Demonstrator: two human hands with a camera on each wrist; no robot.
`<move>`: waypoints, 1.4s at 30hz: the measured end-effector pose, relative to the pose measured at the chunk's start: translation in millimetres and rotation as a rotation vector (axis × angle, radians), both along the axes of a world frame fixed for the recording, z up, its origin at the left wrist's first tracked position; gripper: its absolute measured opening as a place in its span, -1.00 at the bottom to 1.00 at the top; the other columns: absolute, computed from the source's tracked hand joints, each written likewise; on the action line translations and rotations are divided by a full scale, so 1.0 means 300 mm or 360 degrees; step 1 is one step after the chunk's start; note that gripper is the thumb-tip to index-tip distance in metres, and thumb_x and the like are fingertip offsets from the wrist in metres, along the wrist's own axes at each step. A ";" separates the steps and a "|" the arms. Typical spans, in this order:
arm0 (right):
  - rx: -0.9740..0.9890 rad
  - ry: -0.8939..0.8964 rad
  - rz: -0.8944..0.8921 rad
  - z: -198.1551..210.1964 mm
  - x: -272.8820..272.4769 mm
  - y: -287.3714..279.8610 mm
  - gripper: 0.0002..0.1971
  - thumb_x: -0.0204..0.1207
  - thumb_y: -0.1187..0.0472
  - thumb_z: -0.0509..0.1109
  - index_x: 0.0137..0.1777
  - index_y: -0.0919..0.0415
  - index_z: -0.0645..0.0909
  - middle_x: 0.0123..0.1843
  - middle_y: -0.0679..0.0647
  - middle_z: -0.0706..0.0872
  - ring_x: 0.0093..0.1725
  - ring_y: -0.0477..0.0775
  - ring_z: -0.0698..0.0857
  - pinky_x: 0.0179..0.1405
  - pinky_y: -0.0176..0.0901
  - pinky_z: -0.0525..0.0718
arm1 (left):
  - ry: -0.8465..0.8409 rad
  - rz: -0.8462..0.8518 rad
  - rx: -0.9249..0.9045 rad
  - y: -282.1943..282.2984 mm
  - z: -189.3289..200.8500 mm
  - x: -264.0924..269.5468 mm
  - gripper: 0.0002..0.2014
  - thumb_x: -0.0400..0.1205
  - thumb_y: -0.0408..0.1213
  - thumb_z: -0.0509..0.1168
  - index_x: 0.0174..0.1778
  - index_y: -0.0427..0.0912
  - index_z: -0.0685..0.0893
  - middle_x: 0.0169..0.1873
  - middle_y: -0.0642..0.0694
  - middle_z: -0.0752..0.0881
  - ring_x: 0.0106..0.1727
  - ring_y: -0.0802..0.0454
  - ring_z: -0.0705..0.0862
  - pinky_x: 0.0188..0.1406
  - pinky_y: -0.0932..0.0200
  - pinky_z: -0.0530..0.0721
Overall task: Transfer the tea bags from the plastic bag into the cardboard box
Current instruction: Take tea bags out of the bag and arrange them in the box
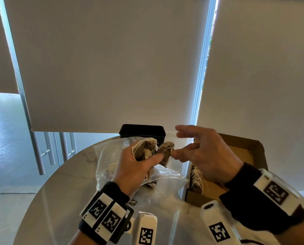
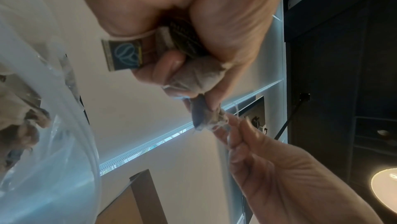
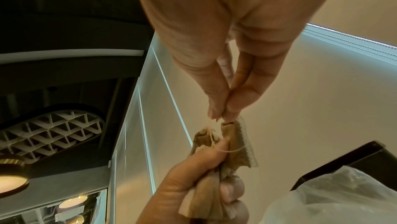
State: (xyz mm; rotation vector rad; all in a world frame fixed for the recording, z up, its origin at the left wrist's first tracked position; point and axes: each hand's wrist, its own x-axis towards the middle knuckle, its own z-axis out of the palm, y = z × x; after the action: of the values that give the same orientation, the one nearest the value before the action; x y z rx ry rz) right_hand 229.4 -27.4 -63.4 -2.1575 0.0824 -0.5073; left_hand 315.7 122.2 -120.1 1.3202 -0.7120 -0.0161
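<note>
- The left hand (image 1: 135,165) is raised above the round table (image 1: 59,200), fingers curled tight round a bunch of tea bags (image 1: 144,149); a dark paper tag (image 2: 124,56) sticks out between its fingers
- The right hand (image 1: 204,152) pinches the top corner of one tea bag (image 1: 166,151) between thumb and fingertip, its other fingers spread loosely; that bag touches the left thumb, a thin string (image 3: 227,150) looping across it
- The clear plastic bag (image 1: 108,156) lies on the table below the left hand, more tea bags visible inside
- The cardboard box (image 1: 243,152) sits open just right of the plastic bag, under the right hand, with a row of tea bags (image 1: 197,179) standing along its left wall
- A black container (image 1: 142,131) stands at the table's far edge
</note>
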 end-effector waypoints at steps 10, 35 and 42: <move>-0.0201 0.0183 0.0080 0.010 0.020 -0.065 -0.94 0.47 0.20 0.50 -0.09 0.04 0.71 -0.24 0.01 0.81 -0.29 -0.12 0.77 -0.31 -0.35 0.70 | -0.0291 -0.0008 0.0211 -0.031 -0.022 -0.011 -0.82 0.47 -0.40 0.48 -0.05 -0.17 0.70 -0.32 -0.23 0.73 -0.33 -0.20 0.66 -0.33 0.24 0.68; -0.1122 0.1158 -0.0497 -0.123 0.209 -0.400 -0.91 0.41 0.23 0.50 -0.10 0.16 0.78 -0.11 0.08 0.80 -0.13 0.12 0.76 -0.21 -0.12 0.72 | -0.0308 0.0041 0.0309 -0.016 -0.023 0.004 -0.83 0.44 -0.43 0.49 -0.14 -0.11 0.74 -0.34 0.08 0.78 -0.30 0.27 0.71 -0.29 0.51 0.59; -0.1062 0.1251 -0.0493 -0.156 0.240 -0.413 -0.85 0.48 0.29 0.45 0.01 0.22 0.76 -0.14 0.08 0.71 -0.20 0.04 0.65 -0.25 -0.22 0.63 | -0.0340 0.0058 0.0363 -0.013 -0.030 0.012 -0.86 0.45 -0.37 0.49 -0.16 -0.07 0.73 -0.37 0.13 0.76 -0.27 0.22 0.71 -0.26 0.48 0.60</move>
State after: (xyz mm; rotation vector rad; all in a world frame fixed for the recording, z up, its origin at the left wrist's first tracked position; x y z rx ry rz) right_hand 301.5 -151.3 -110.4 -2.9031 0.7818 0.2235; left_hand 319.3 118.3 -129.1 1.5683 -0.8866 0.0761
